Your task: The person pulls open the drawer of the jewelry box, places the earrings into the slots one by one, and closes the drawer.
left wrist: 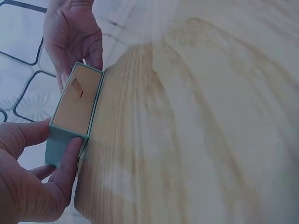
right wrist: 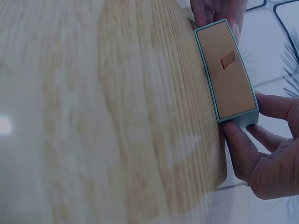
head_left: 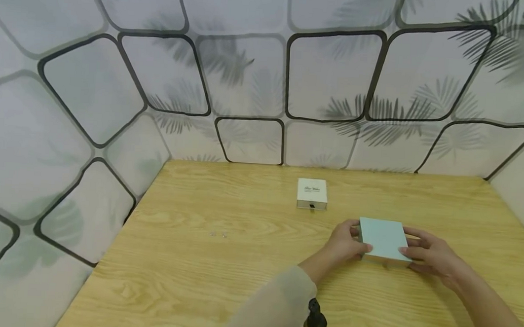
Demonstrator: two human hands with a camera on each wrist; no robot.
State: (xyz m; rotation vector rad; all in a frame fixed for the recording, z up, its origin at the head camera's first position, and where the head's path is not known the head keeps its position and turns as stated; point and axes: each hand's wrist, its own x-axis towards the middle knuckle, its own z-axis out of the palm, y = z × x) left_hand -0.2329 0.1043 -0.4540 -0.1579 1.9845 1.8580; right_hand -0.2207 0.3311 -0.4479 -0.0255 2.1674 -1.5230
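Note:
A mint-green drawer box [head_left: 383, 236] is gripped between both hands toward the right of the table in the head view. Its near end shows an orange drawer front [left wrist: 79, 100] with a small pull tab [right wrist: 228, 60], and the drawer sits flush in its sleeve. My left hand [head_left: 346, 241] holds the left side, thumb on the top edge. On the opposite side my right hand [head_left: 430, 254] holds it the same way, with fingers along the side wall. The box is level, close over the wooden table [head_left: 171, 277].
Behind and left of the hands stands a small white box [head_left: 312, 193] with dark lettering and a black tab. Two tiny clear items [head_left: 218, 234] lie on the table's left half. A patterned wall covering [head_left: 248, 84] borders the table's back and left side.

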